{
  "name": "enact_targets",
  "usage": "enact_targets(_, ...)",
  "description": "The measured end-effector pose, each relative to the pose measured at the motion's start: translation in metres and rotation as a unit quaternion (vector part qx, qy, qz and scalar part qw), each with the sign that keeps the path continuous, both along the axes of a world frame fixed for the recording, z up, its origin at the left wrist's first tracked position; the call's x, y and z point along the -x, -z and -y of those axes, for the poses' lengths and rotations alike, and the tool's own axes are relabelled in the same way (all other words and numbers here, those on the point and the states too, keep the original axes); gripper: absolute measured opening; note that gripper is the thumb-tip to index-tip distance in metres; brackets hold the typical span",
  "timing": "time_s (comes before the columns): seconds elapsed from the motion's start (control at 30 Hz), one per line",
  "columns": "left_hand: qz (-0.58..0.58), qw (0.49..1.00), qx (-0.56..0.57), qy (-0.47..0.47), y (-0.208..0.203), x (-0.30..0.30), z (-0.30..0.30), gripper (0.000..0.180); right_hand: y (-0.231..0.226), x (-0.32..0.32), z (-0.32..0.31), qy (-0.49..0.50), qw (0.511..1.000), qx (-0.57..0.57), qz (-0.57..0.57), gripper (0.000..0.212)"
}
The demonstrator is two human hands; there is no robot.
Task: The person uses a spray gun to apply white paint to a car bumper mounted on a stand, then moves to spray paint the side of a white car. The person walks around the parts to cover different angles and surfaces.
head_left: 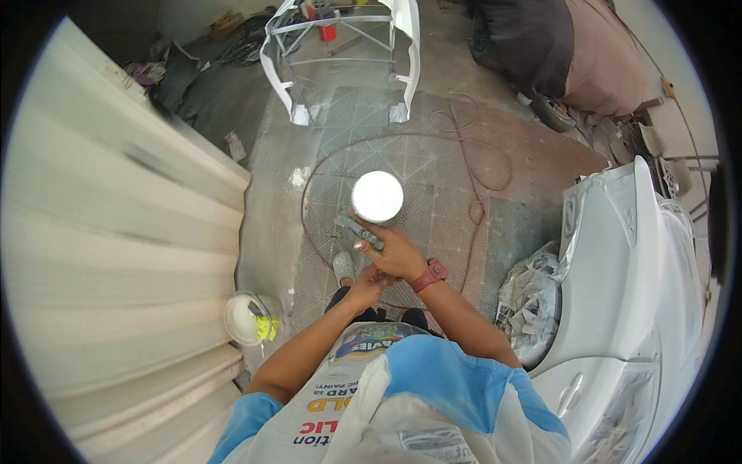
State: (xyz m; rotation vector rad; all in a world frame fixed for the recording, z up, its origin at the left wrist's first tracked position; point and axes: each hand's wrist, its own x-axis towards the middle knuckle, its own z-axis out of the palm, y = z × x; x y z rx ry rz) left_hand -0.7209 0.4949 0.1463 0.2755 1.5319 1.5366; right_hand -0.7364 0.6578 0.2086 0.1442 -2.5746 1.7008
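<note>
My right hand (400, 257), with a red watch on its wrist, is wrapped round a grey metal spray gun (360, 231) in front of my body. A round white cup (377, 196) tops the gun, seen from above. My left hand (369, 286) is closed just below the right one, near the bottom of the gun's handle. What its fingers grip is hidden. A thin red hose (304, 203) loops over the floor around the gun and runs toward my feet.
White car body panels (618, 286) stand close on my right, beside a paper-covered wheel (529, 305). A white bumper on a metal stand (344, 60) is ahead. Corrugated metal sheeting (131, 232) and a bucket with a yellow cloth (246, 319) are at left. A covered vehicle (568, 54) sits far right.
</note>
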Motion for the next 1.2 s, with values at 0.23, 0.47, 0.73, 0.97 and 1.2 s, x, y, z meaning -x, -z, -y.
enact_targets(0.23, 0.021, 0.995, -0.026, -0.095, -0.02, 0.126, 0.03, 0.023, -0.027, 0.132, 0.043, 0.007, 1.0, 0.016, -0.025, 0.075)
enact_targets(0.47, -0.017, 0.995, -0.061, -0.075, -0.013, 0.199, 0.02, 0.02, -0.052, 0.196, 0.032, 0.036, 0.999, 0.04, 0.002, 0.07)
enact_targets(0.73, -0.036, 0.995, -0.061, -0.066, -0.012, 0.232, -0.05, 0.018, -0.057, 0.221, -0.034, 0.068, 0.989, 0.114, 0.058, 0.063)
enact_targets(0.97, -0.048, 0.994, -0.026, -0.092, -0.01, 0.22, -0.151, 0.024, -0.058, 0.217, -0.14, 0.053, 0.991, 0.125, 0.013, 0.064)
enact_targets(1.2, -0.081, 0.989, -0.049, -0.111, -0.012, 0.234, -0.222, 0.023, -0.06, 0.236, -0.216, 0.046, 0.99, 0.135, 0.001, 0.061)
